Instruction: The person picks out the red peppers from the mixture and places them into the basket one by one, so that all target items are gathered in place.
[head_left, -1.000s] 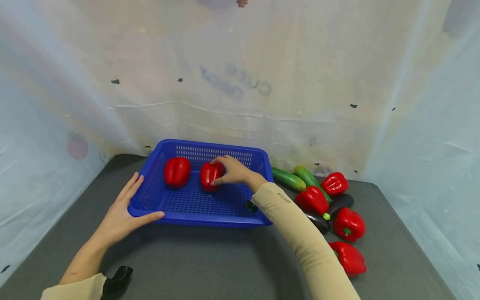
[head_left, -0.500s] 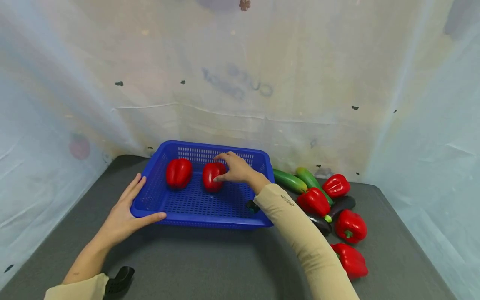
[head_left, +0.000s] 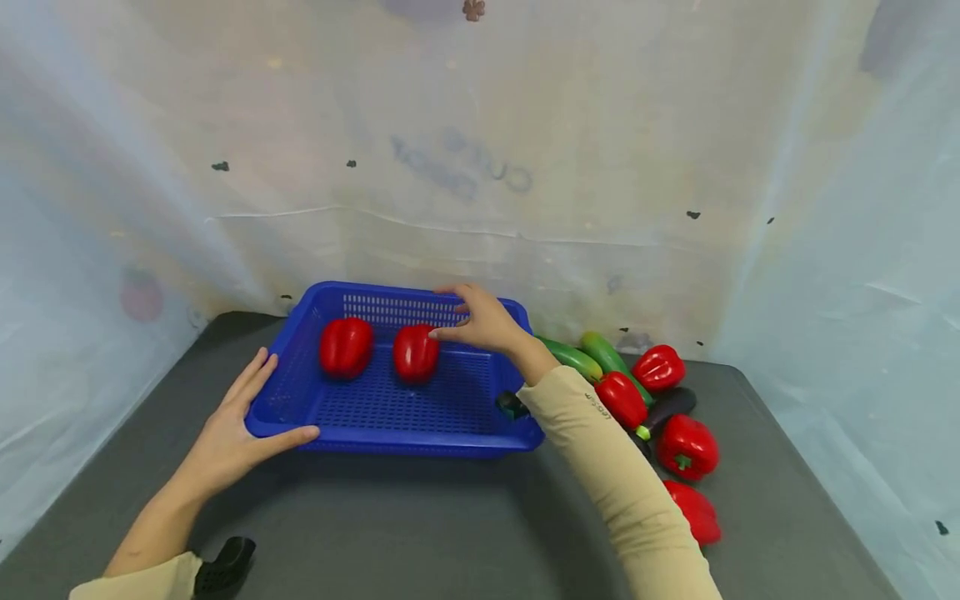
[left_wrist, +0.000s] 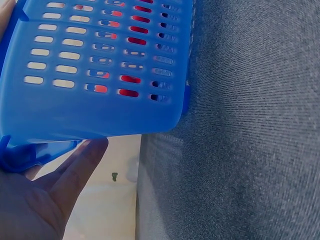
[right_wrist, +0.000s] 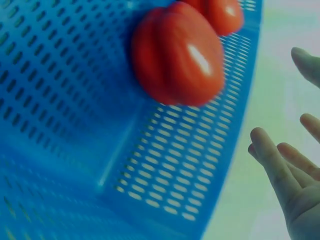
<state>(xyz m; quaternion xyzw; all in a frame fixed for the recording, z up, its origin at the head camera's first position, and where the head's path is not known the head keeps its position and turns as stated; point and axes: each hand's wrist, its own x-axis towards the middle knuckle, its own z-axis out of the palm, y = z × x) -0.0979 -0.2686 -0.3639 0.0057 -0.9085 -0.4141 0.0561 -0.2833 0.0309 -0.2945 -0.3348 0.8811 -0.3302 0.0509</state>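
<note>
A blue plastic basket point(head_left: 405, 440) with slotted walls sits on the grey table, holding a red bell pepper point(head_left: 347, 347) at left and another red bell pepper point(head_left: 415, 356) near its middle. My left hand point(head_left: 217, 446) spans the basket's near left corner, its straight fingers along the left side and thumb on the front rim; the left wrist view shows the fingers point(left_wrist: 82, 170) against the wall. Above the basket's right half is my right hand point(head_left: 487, 321), fingers spread and holding nothing. In the right wrist view that hand stands apart from the nearer pepper point(right_wrist: 177, 55).
Right of the basket lie two green cucumbers point(head_left: 573, 358), a dark eggplant point(head_left: 671, 406) and several red bell peppers point(head_left: 687, 447). Part of another dark eggplant is hidden by the right sleeve point(head_left: 607, 475). A pale plastic sheet point(head_left: 465, 208) hangs behind the table.
My right hand has let go of the middle pepper and moved up and right from it. The pepper stays in the basket. My left hand keeps its place at the corner.
</note>
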